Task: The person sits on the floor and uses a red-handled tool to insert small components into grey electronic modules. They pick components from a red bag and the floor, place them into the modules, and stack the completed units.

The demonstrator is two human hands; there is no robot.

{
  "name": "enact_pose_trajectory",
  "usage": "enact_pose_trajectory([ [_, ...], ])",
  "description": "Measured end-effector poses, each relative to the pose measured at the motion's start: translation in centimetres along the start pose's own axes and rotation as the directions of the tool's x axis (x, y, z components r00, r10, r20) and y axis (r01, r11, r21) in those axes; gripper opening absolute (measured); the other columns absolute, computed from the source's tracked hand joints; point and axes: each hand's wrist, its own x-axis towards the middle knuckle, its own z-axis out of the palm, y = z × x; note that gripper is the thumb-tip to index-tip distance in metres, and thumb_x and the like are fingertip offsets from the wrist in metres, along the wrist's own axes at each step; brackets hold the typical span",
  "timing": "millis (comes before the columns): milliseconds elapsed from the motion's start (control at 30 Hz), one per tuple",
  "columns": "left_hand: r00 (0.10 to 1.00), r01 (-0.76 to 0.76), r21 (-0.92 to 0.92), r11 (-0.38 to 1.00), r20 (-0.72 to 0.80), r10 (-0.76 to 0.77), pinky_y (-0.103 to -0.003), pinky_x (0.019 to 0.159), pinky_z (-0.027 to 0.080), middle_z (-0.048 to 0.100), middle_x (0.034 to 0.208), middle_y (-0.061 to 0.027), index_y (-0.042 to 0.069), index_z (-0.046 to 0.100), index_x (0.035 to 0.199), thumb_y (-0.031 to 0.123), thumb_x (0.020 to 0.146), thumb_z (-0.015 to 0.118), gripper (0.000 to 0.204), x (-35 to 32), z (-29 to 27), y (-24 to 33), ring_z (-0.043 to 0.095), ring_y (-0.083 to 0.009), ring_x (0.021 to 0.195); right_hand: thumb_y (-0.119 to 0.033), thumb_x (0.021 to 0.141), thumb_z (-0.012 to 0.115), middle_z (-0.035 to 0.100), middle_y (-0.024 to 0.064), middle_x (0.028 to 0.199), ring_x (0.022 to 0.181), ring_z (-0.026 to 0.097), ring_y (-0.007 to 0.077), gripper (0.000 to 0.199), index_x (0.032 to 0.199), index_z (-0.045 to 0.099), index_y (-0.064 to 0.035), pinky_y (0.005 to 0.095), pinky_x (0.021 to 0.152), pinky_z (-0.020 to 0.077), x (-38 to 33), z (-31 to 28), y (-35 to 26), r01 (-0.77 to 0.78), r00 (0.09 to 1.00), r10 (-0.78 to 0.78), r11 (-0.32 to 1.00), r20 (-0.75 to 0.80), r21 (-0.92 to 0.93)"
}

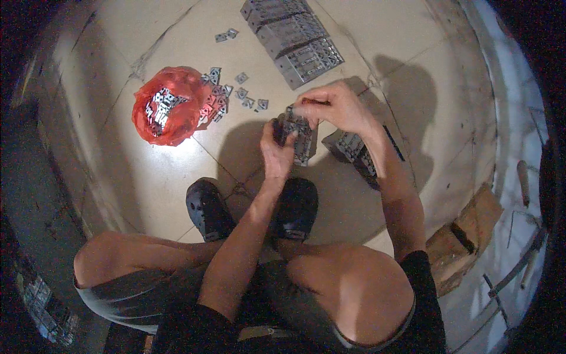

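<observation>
Metal block [302, 144], grey and full of slots, is to the right of the red plastic bag [181, 79], and from my remote seat I see it gripped in the left hand [277, 154]. That bag, my landmark, sits on the tiled floor [162, 194] with its mouth gaping upward, and small silvery pieces [161, 112] lie heaped inside. More flat metal plates [221, 97] spill against the bag's right side, a few loose plates [248, 102] lie a little farther right of it, and a pair of plates [226, 35] rests beyond it, up and to the right. The left hand is curled around the block, thumb across its face, with little gap left. The right hand [345, 109], farther right of the bag, has its fingers pinched together on a slim red item [315, 102] at the block's upper end; blur keeps me from telling what that item is. Well to the upper right of the bag I have a row of grey blocks [295, 44] set side by side, and well to its right, under the right forearm, a second slotted block [352, 147].
</observation>
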Motion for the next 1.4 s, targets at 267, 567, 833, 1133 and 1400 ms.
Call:
enact_pose_trajectory([
  [267, 0.985, -0.159, 0.187, 0.969, -0.03, 0.167, -0.037, 0.097, 0.053, 0.064, 0.125, -0.0133, -0.002, 0.05, 0.137, 0.002, 0.067, 0.093, 0.083, -0.9, 1.0, 0.7, 0.063, -0.0242, 0.114, -0.016, 0.094, 0.076, 0.061, -0.0028, 0.067, 0.06, 0.055, 0.0053, 0.016, 0.091, 0.072, -0.0007, 0.0221, 0.055, 0.0426, 0.1, 1.8, 0.5, -0.157, 0.972, 0.172, 0.982, -0.159, 0.106],
  [567, 0.997, -0.009, -0.039, 0.999, -0.072, 0.006, -0.038, 0.1, 0.053, 0.062, 0.126, -0.0143, -0.003, 0.048, 0.139, -0.003, 0.064, 0.091, 0.086, -0.6, 1.7, 1.5, 0.063, -0.0256, 0.115, 0.0, 0.086, 0.077, 0.059, -0.0022, 0.069, 0.055, 0.047, 0.0051, 0.01, 0.093, 0.069, 0.0015, 0.0234, 0.05, 0.0325, 0.0, 6.1, 0.6, 0.031, 0.77, 0.261, 0.896, -0.582, 0.443],
  [833, 0.986, -0.081, 0.028, 0.996, -0.143, 0.085, -0.042, 0.099, 0.051, 0.061, 0.122, -0.0182, -0.002, 0.055, 0.134, 0.0, 0.064, 0.09, 0.079, -0.7, 1.8, -0.7, 0.063, -0.0349, 0.114, 0.011, 0.073, 0.068, 0.056, 0.001, 0.071, 0.053, 0.044, 0.0065, 0.03, 0.102, 0.066, 0.0071, 0.0235, 0.05, 0.0312, 0.4, 7.7, 0.3, 0.237, 0.68, 0.351, 0.725, -0.643, 0.646],
  [1133, 0.983, -0.103, 0.04, 0.994, -0.148, 0.107, -0.046, 0.103, 0.048, 0.057, 0.124, -0.0208, -0.002, 0.054, 0.135, 0.005, 0.062, 0.091, 0.082, -0.2, 1.8, -1.9, 0.057, -0.0412, 0.118, 0.01, 0.069, 0.063, 0.053, -0.0006, 0.07, 0.052, 0.039, 0.0069, 0.033, 0.102, 0.065, 0.0096, 0.0242, 0.051, 0.0328, 0.4, 7.9, 0.2, 0.308, 0.633, 0.397, 0.659, -0.665, 0.687],
  [1400, 0.987, -0.126, 0.199, 0.972, -0.078, 0.144, -0.047, 0.096, 0.051, 0.059, 0.121, -0.0223, -0.004, 0.05, 0.138, 0.009, 0.063, 0.093, 0.087, -0.2, 1.2, 1.0, 0.06, -0.0415, 0.112, 0.003, 0.083, 0.069, 0.063, 0.0028, 0.078, 0.063, 0.051, 0.009, 0.028, 0.111, 0.07, 0.0029, 0.0239, 0.061, 0.0393, -1.2, 3.8, -0.6, 0.055, 0.904, 0.204, 0.816, -0.375, 0.576],
])
